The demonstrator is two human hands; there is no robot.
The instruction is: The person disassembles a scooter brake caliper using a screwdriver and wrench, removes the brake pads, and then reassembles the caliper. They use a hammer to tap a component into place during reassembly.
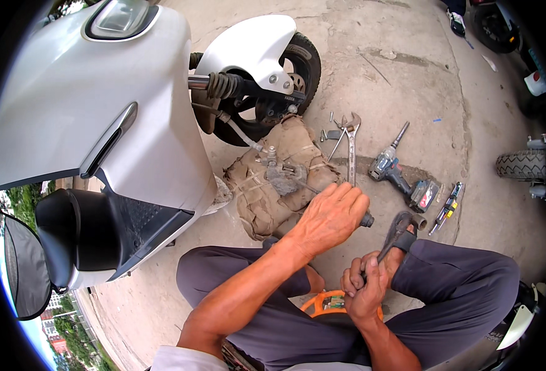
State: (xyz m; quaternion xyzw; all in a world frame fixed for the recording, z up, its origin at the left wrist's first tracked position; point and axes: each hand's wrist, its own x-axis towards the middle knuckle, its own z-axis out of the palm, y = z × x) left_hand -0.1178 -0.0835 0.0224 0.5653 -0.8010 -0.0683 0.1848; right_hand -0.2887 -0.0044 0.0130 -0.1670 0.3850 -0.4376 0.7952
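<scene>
My left hand (pixel 330 216) is closed round a screwdriver (pixel 366 219), whose dark handle end sticks out past my fingers. Its thin shaft points at a dirty brake caliper (pixel 285 178); whether the tip touches is too small to tell. The caliper lies on a crumpled brown cloth bundle (pixel 260 210) and hangs on a hose (pixel 243 132) from the scooter's front fork. Lower right, my right hand (pixel 366 287) grips the handle of a dark hammer (pixel 398 230). The hammer head is raised beside my right foot, apart from the screwdriver.
The white scooter (pixel 162 80) fills the left side, its front wheel (pixel 307 68) turned out. On the concrete lie an adjustable wrench (pixel 351 148), a cordless impact wrench (pixel 396 173) and a slim multicoloured tool (pixel 449 205). An orange-rimmed container (pixel 313 303) stands between my legs. Other vehicles' wheels (pixel 520 166) line the right.
</scene>
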